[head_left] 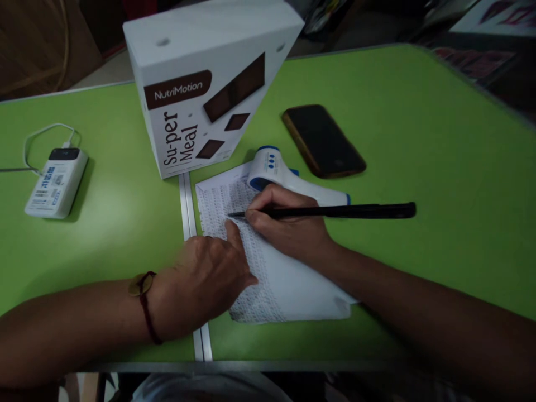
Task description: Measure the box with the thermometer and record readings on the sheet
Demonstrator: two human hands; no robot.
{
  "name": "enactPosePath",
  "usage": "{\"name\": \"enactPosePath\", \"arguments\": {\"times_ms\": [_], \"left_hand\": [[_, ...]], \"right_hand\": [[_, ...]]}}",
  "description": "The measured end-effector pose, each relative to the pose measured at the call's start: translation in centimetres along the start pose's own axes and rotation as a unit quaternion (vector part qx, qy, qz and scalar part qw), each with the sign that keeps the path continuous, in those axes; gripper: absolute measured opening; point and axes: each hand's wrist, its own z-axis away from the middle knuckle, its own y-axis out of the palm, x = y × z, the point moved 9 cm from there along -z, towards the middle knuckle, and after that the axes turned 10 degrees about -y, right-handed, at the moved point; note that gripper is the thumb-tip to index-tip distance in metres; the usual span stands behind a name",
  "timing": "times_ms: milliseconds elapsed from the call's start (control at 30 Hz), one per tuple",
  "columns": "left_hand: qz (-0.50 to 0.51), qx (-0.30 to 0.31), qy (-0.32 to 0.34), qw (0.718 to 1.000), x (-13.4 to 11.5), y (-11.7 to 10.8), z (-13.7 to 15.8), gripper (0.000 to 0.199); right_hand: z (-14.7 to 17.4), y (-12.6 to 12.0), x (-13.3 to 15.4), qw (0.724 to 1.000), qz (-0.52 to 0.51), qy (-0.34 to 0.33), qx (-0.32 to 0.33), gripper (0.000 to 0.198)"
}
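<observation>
A black pen (360, 210) is pinched in my right hand (288, 223), its tip on a white sheet of paper (293, 285) with rows of small handwriting down its left part. My left hand (205, 279) rests at the sheet's left side, holding nothing. Its index finger points to a spot just below the pen tip, the thumb sticks out, and the other fingers curl under, partly hidden. Just beyond my right hand, a white and blue infrared thermometer (288, 177) lies against the sheet's upper edge.
A white NutriMotion box (188, 61) stands upright behind the paper. A phone (324, 139) in a brown case lies at the right. To the left is a white power bank (58, 184) with a cable plugged in. A metal seam (188, 209) crosses the green table (439, 145).
</observation>
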Motion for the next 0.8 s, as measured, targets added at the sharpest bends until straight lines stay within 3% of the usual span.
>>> {"name": "enactPosePath", "arguments": {"times_ms": [367, 800], "left_hand": [[0.007, 0.047, 0.004, 0.999, 0.07, 0.24, -0.31, 0.076], [0.006, 0.011, 0.006, 1.000, 0.02, -0.10, -0.14, 0.076]], "right_hand": [[-0.06, 0.01, 0.06, 1.000, -0.003, -0.003, 0.002, 0.014], [-0.04, -0.55, -0.26, 1.000, 0.004, 0.009, -0.019, 0.017]]}}
